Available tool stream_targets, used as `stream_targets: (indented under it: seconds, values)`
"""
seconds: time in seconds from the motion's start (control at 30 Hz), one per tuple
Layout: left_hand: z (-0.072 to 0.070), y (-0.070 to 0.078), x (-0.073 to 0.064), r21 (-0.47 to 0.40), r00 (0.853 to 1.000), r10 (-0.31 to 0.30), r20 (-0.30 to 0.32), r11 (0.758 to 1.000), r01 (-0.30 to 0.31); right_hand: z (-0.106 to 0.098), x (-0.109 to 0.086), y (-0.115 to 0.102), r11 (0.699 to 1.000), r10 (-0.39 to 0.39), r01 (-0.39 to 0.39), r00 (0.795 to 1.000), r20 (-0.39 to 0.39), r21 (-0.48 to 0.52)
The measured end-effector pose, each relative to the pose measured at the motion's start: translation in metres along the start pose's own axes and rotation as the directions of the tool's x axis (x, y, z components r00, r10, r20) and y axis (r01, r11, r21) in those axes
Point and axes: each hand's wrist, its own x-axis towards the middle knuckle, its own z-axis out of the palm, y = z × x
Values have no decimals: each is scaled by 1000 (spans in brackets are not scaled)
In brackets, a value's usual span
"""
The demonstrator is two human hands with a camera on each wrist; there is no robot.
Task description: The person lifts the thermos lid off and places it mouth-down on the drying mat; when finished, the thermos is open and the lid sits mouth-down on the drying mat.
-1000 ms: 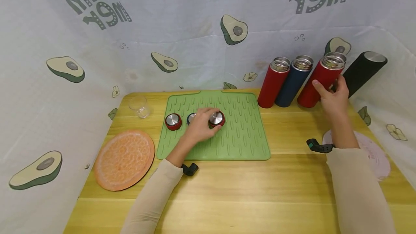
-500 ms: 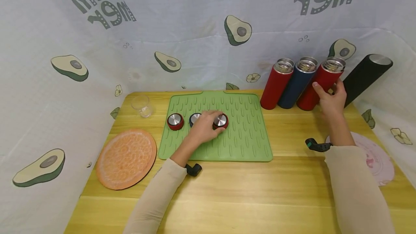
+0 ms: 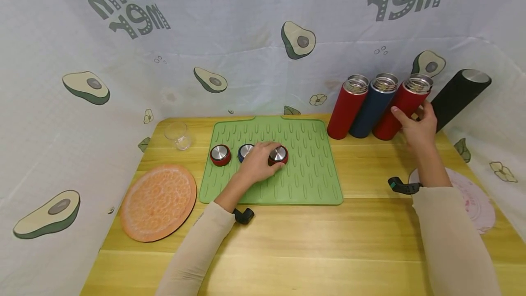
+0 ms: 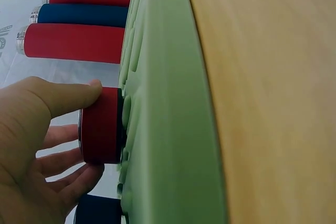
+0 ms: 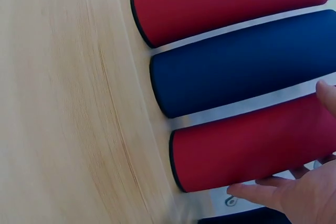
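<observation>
On the green mat (image 3: pixel 306 172), my left hand (image 3: pixel 258 161) holds a red bottle lid (image 3: pixel 278 155) with a silver top, thumb on one side and fingers on the other. The left wrist view shows the lid (image 4: pixel 102 129) sitting low on the mat's ridges. My right hand (image 3: pixel 421 127) grips a red thermos bottle (image 5: pixel 247 142), its steel mouth uncovered, the thumb on the near side. This bottle stands upright right beside a blue thermos bottle (image 3: pixel 371 112), also lidless. Left of my held lid are a blue lid (image 3: pixel 245 150), partly hidden by my hand, and another red lid (image 3: pixel 220 155).
A second lidless red bottle (image 3: pixel 346 111) stands left of the blue one. A black bottle (image 3: pixel 458 97) with a silver top stands at the far right. An orange round mat (image 3: pixel 159 202) and a clear glass (image 3: pixel 177 136) lie left; a pink round mat (image 3: pixel 472 200) is under my right forearm.
My right hand has lowered the red bottle and brought it closer to the blue one. The left hand keeps its grip on the red lid. The head view has shifted slightly.
</observation>
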Motion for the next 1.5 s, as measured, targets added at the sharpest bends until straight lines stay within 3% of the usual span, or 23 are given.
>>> stream_targets:
  seconds: [0.33, 0.6, 0.8, 1.0, 1.2, 1.5]
  values:
    - [-3, -3, -4, -85, 999, 38, -32, 996, -40, -14, -11, 0, 996, -30, 31, 999, 12, -83]
    - [-4, -5, -8, -99, 996, 52, -69, 993, -58, -33, -19, 4, 961, -142, 131, 989, -29, -245]
    - [-5, -5, -11, -112, 994, 62, -86, 991, -72, -50, -20, 6, 952, -185, 158, 979, -83, -261]
    - [-4, -3, -13, -142, 991, 90, -103, 984, -105, -68, -19, 4, 969, -197, 164, 965, -175, -184]
    - [-5, -1, -13, -190, 987, 106, -121, 973, -128, -79, -11, 4, 986, -150, 126, 952, -267, -105]
    - [-4, 1, -10, -224, 981, 130, -143, 962, -160, -80, 5, 6, 994, -30, -1, 959, -281, -111]
